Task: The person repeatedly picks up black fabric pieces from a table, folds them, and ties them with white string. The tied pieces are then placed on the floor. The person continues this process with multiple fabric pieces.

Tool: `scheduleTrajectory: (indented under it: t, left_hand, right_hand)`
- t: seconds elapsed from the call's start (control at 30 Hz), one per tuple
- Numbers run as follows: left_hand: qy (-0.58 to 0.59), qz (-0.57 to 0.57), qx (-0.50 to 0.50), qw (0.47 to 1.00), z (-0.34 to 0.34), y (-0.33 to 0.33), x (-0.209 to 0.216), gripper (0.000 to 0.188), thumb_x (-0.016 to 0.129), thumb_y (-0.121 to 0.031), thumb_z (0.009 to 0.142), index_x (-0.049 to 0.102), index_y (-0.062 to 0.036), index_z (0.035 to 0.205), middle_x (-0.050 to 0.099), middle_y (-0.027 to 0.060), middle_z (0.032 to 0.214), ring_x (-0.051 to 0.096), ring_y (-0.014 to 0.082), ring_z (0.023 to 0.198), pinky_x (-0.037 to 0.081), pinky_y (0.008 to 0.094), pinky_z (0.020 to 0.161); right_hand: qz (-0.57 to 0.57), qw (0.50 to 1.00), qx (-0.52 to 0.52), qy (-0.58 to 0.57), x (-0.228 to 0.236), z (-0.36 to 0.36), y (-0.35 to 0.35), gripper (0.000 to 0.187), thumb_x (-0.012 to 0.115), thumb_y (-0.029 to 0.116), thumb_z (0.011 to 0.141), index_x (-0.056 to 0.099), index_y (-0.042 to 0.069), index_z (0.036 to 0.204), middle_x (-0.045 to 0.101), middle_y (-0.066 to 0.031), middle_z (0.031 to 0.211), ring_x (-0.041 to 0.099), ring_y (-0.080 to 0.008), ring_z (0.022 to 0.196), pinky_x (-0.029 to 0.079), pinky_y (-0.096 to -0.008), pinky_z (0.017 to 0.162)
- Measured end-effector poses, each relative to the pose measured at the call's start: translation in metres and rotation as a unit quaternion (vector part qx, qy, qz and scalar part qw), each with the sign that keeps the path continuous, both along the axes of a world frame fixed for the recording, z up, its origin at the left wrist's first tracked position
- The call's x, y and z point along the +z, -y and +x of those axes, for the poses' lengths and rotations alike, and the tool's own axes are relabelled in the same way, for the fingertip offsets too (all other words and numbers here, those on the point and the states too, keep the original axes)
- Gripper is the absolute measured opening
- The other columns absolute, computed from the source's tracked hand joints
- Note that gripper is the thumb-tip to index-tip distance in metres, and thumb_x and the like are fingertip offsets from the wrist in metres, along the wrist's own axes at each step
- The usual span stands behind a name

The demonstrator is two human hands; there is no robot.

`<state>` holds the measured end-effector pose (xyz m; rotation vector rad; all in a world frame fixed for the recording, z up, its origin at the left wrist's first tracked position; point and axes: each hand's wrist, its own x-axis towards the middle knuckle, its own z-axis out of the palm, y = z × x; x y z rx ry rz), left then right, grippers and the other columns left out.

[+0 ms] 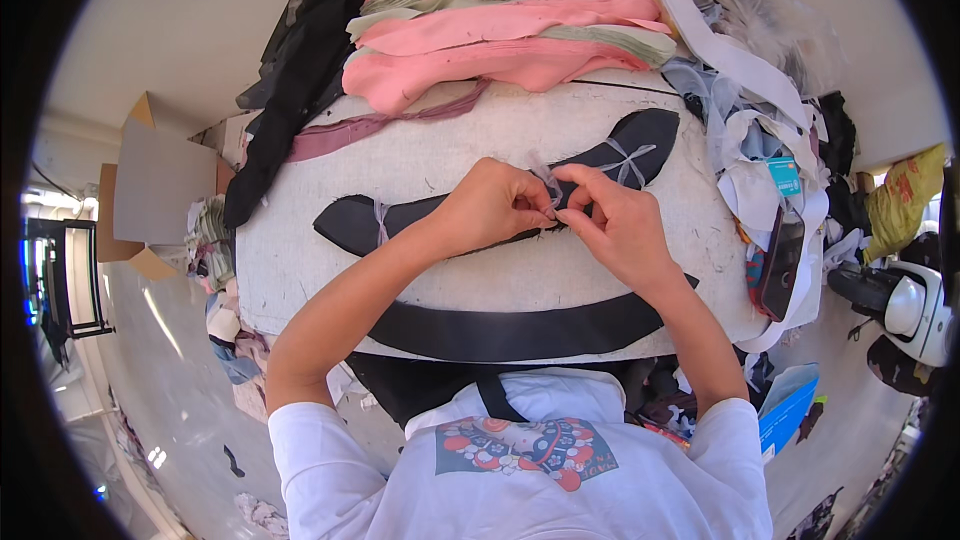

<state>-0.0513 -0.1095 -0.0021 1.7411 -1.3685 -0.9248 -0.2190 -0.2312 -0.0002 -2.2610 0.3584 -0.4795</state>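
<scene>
A curved bundle of black fabric pieces lies across the middle of the white table. Thin grey sheer strips are tied round it: one strip near its left end, another strip in a bow near its right end. At the bundle's middle is a third sheer strip. My left hand and my right hand meet there, fingertips closed in a pinch on this strip; its ends are mostly hidden by the fingers. Closer to me lies a separate curved black fabric piece, touched by neither hand.
Pink and grey-green fabric stacks fill the table's far side, with black cloth at left. White scraps and a dark phone lie along the right edge. A cardboard box stands left, a white scooter right.
</scene>
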Motion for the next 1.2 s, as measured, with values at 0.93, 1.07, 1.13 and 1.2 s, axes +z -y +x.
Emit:
scheduleTrajectory:
  t: [0.93,1.07,1.13,1.2]
  left_hand:
    - [0.326,-0.265,-0.005,0.907,-0.008,-0.009,-0.010,0.036,0.066,0.002,0.070,0.065,-0.0084,0.104,0.068,0.0047,0.084,0.067,0.0225,0.069,0.053,0.0316,0.058]
    - [0.386,-0.338,0.022,0.858,-0.004,-0.003,-0.022,0.026,0.066,-0.005,0.072,0.064,-0.0089,0.098,0.066,0.0028,0.085,0.065,0.0207,0.070,0.052,0.0325,0.058]
    - [0.406,-0.350,0.027,0.844,-0.002,-0.002,-0.024,0.021,0.066,-0.009,0.073,0.063,-0.0098,0.094,0.065,0.0023,0.085,0.065,0.0202,0.071,0.052,0.0323,0.059]
    - [0.414,-0.349,0.034,0.840,-0.001,-0.004,-0.022,0.017,0.067,-0.010,0.074,0.063,-0.0103,0.090,0.065,0.0025,0.085,0.065,0.0200,0.072,0.051,0.0315,0.060]
  right_hand:
    - [0.089,0.988,-0.001,0.123,0.004,-0.010,0.007,0.009,0.071,0.008,0.083,0.068,0.003,0.089,0.062,-0.0069,0.074,0.059,-0.0208,0.061,0.046,-0.0307,0.059]
    - [-0.016,0.995,-0.024,0.096,0.009,0.014,0.016,0.014,0.072,0.004,0.079,0.070,0.007,0.092,0.062,-0.0044,0.083,0.061,-0.0220,0.076,0.049,-0.0325,0.067]
    - [-0.118,0.989,0.015,0.085,0.003,0.022,0.021,0.017,0.074,0.005,0.076,0.070,0.008,0.093,0.062,-0.0030,0.088,0.061,-0.0224,0.086,0.050,-0.0340,0.072]
    - [-0.094,0.994,0.055,0.018,0.002,0.024,0.023,0.020,0.075,0.008,0.074,0.072,0.011,0.094,0.061,-0.0022,0.091,0.059,-0.0229,0.092,0.050,-0.0359,0.077]
